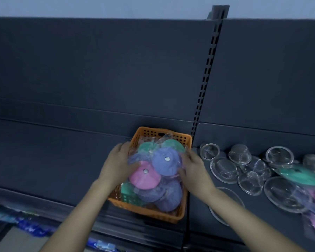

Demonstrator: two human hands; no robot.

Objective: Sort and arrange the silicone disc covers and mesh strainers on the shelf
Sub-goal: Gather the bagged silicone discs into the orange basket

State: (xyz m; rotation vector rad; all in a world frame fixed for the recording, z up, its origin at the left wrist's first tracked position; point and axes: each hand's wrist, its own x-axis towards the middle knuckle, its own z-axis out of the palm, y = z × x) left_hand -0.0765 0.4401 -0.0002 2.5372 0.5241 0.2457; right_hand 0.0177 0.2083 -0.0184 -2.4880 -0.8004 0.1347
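L hand (119, 163), R hand (194, 170) flat, pressing disc covers (165, 161) in orange basket (149, 213).

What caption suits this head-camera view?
Left hand and right hand rest on silicone disc covers in an orange basket; mesh strainers lie to its right.
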